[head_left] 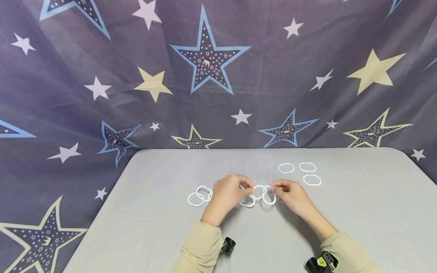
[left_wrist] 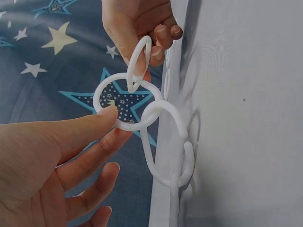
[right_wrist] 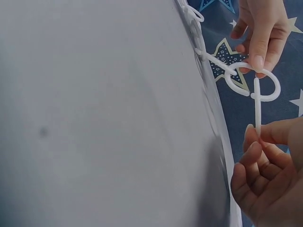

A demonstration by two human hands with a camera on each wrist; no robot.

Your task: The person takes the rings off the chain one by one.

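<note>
My left hand pinches a white plastic link between thumb and fingertips, above the table. Another white link hangs through it, pinched by my right hand between thumb and index finger. On its other side, the left hand's link passes through a third link, which has a small gap in its ring. More joined links lie on the table left of the left hand. That hand hides the middle of the chain in the head view.
Three loose white links, an upper left one, an upper right one and a lower one, lie behind the right hand. They rest on a grey-covered table. A star-patterned curtain hangs behind it.
</note>
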